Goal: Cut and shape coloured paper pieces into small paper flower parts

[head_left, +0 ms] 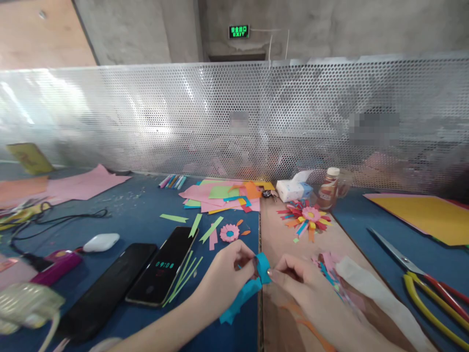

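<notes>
Between my two hands, in the middle of the view, is a small folded blue paper piece [262, 267]. My left hand [234, 266] pinches its left edge with thumb and fingers. On the other side my right hand [298, 278] grips the right edge between thumb and forefinger. A longer notched blue paper strip [240, 299] hangs below my left hand; whether it joins the folded piece I cannot tell. Just beyond my hands lies a pink paper rosette with a blue centre [230, 233]. Farther right, a larger many-coloured paper flower [310, 215] rests on cardboard.
Two dark phones [161, 269] and a purple power strip [56, 266] lie left. Yellow-handled scissors [412, 274] are at right. Behind stand a tissue box [293, 189] and a brown bottle [329, 188], near stacked coloured paper [208, 195]. A perforated metal screen [176, 122] closes the back.
</notes>
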Demonstrator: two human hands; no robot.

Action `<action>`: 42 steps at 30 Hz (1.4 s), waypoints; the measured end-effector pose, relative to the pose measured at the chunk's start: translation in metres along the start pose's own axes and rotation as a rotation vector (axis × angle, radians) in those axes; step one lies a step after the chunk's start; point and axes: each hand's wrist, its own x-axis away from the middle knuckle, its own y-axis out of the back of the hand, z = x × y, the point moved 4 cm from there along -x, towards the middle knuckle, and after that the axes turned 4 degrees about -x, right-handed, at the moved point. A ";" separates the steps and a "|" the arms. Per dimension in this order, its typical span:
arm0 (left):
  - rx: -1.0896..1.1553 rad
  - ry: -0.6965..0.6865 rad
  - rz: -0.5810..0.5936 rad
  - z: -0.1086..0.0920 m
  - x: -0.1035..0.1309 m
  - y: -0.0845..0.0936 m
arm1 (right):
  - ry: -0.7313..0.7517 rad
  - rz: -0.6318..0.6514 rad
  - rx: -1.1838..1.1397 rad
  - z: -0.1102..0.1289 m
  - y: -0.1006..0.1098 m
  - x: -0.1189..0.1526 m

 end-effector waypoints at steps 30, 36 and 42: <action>0.059 0.076 -0.016 -0.003 0.001 0.000 | -0.021 -0.057 0.062 0.001 -0.002 0.001; 0.065 0.129 -0.012 -0.005 0.004 0.001 | -0.018 -0.049 0.074 0.001 -0.002 0.003; 0.092 0.138 -0.011 -0.004 0.004 0.000 | -0.006 -0.070 0.077 0.003 -0.001 0.004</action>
